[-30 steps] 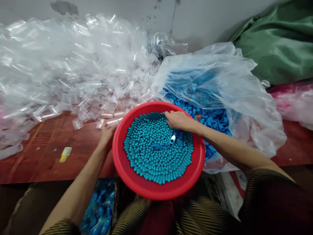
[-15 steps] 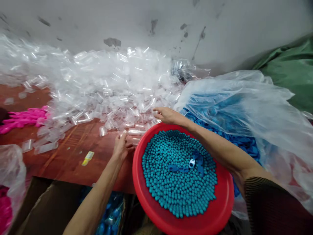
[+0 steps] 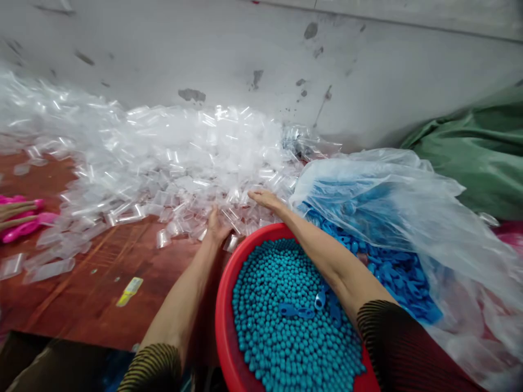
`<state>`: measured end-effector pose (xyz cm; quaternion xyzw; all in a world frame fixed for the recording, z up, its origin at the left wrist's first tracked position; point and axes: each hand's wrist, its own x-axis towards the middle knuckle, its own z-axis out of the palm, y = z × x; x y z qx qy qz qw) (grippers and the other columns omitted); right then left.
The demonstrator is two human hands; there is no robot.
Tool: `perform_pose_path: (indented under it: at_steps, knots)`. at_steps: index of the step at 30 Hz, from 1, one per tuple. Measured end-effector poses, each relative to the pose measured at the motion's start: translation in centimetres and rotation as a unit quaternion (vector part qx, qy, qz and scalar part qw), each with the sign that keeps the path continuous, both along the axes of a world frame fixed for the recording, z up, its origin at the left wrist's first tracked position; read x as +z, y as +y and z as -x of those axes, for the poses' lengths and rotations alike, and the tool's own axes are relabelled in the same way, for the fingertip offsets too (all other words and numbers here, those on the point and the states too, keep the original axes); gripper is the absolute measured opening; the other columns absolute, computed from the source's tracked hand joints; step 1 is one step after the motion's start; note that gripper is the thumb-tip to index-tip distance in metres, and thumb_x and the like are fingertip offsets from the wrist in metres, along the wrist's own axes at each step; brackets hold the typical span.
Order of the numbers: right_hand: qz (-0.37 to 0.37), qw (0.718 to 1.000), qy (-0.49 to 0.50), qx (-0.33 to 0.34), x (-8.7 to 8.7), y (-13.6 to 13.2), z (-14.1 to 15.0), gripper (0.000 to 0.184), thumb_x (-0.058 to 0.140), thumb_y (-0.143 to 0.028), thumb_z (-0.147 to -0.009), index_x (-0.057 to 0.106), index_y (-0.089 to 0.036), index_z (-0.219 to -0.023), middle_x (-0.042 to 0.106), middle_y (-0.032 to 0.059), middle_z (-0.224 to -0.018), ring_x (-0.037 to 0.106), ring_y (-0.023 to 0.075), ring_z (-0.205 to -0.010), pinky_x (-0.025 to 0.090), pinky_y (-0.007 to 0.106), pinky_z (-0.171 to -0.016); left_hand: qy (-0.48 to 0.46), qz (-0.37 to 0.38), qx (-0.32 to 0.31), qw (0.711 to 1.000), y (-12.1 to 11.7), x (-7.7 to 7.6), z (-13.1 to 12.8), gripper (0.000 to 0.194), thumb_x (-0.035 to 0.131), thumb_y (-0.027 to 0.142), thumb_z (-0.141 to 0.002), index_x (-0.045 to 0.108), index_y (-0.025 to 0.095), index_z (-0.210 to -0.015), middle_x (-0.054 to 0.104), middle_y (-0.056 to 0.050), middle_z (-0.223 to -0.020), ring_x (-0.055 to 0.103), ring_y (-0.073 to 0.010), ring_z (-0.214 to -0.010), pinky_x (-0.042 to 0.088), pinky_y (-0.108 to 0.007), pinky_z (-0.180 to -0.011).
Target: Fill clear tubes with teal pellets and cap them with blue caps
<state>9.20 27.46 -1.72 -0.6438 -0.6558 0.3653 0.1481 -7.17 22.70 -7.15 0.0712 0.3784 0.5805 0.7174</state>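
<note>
My left hand [image 3: 218, 226] is at the near edge of a heap of clear plastic tubes [image 3: 196, 158], fingers pointing away and partly hidden; it looks open, with tubes just to its right. Across from it, my right hand [image 3: 265, 199] reaches over the far rim of a red basin [image 3: 224, 305], fingers stretched out flat against the heap. Several loose tubes lie between the two hands. Small teal beads [image 3: 281, 332] fill the basin, and a few blue plastic pieces [image 3: 297, 311] rest on top of them.
To the right, a translucent plastic bag [image 3: 368, 179] partly covers blue plastic pieces [image 3: 402, 280]. Behind it is a green cloth sack [image 3: 482, 158]. At the left edge, another person's hand [image 3: 16, 213] touches pink pieces [image 3: 24, 231]. A yellow-and-white wrapper [image 3: 129, 291] lies on the reddish table [image 3: 102, 313].
Both hands have moved farther into the near edge of the tube heap, and tubes by the basin have shifted. The view has tilted up slightly. Another person's hand has appeared over the pink pieces.
</note>
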Motion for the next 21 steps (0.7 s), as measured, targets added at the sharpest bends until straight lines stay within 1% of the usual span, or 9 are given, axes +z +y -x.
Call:
perform_pose_path:
  at_steps: [4,6,9,11,13,16,19,21]
  knots:
    - [0.038,0.997,0.056,-0.037,-0.6,-0.3,0.6,0.055,0.041,-0.057,-0.086,0.06,-0.017,-0.119,0.06,0.0118,-0.122,0.058,0.0299,-0.107,0.049,0.042,-0.083,-0.001,-0.036,-0.009,0.999,0.1,0.6,-1.0,0.048,0.028,0.05,-0.091,0.06,0.015,-0.099,0.068,-0.009,-0.079,0.066,-0.0212,-0.072,0.054,-0.041,-0.069]
    - [0.055,0.993,0.094,-0.054,-0.4,-0.7,0.4,0.057,0.04,-0.059,-0.085,0.057,-0.019,-0.123,0.056,0.0134,-0.127,0.057,0.0307,-0.108,0.051,0.044,-0.078,0.019,-0.053,-0.007,0.998,0.3,1.4,-2.0,0.042,0.036,0.049,-0.089,0.06,0.017,-0.102,0.069,-0.008,-0.079,0.066,-0.022,-0.076,0.054,-0.041,-0.07]
    - [0.081,0.982,0.155,-0.068,0.0,-1.3,-0.4,0.061,0.041,-0.062,-0.083,0.049,-0.022,-0.129,0.05,0.0154,-0.133,0.057,0.0301,-0.107,0.053,0.045,-0.071,0.057,-0.073,-0.005,0.996,0.5,3.0,-3.6,0.032,0.052,0.04,-0.083,0.06,0.017,-0.102,0.07,-0.006,-0.08,0.067,-0.0217,-0.08,0.054,-0.038,-0.072]
    - [0.1,0.973,0.194,-0.072,0.3,-1.7,-0.9,0.06,0.042,-0.061,-0.083,0.047,-0.023,-0.128,0.052,0.016,-0.129,0.059,0.0279,-0.102,0.053,0.044,-0.067,0.087,-0.08,-0.003,0.993,0.2,4.0,-4.2,0.031,0.057,0.038,-0.08,0.061,0.016,-0.101,0.07,-0.007,-0.082,0.066,-0.0214,-0.081,0.054,-0.035,-0.072]
    - [0.115,0.964,0.231,-0.069,0.5,-2.0,-1.2,0.052,0.043,-0.056,-0.085,0.049,-0.022,-0.124,0.056,0.0148,-0.122,0.061,0.0247,-0.096,0.053,0.043,-0.067,0.119,-0.083,0.004,0.989,-0.3,4.9,-4.5,0.033,0.058,0.039,-0.079,0.062,0.015,-0.1,0.07,-0.007,-0.083,0.066,-0.0211,-0.082,0.054,-0.034,-0.07]
    - [0.117,0.951,0.279,-0.058,1.4,-2.7,-1.6,0.042,0.044,-0.046,-0.086,0.049,-0.023,-0.121,0.057,0.0125,-0.121,0.059,0.0225,-0.096,0.052,0.041,-0.07,0.168,-0.094,0.027,0.981,-1.2,6.1,-4.7,0.037,0.064,0.041,-0.073,0.063,0.015,-0.1,0.069,-0.006,-0.087,0.065,-0.0192,-0.083,0.053,-0.031,-0.07]
    - [0.101,0.94,0.322,-0.038,3.0,-3.9,-2.4,0.041,0.048,-0.041,-0.084,0.048,-0.025,-0.121,0.05,0.01,-0.131,0.057,0.0217,-0.102,0.052,0.037,-0.071,0.21,-0.115,0.053,0.969,-2.6,7.4,-5.0,0.035,0.069,0.039,-0.069,0.066,0.017,-0.097,0.068,-0.004,-0.089,0.063,-0.0169,-0.081,0.053,-0.027,-0.067]
    - [0.091,0.932,0.349,-0.027,4.1,-5.1,-3.4,0.041,0.051,-0.041,-0.081,0.05,-0.025,-0.12,0.049,0.0079,-0.133,0.057,0.0206,-0.101,0.052,0.033,-0.069,0.249,-0.15,0.047,0.956,-4.0,8.2,-5.4,0.035,0.068,0.04,-0.07,0.067,0.018,-0.097,0.067,-0.004,-0.09,0.062,-0.0176,-0.08,0.052,-0.026,-0.063]
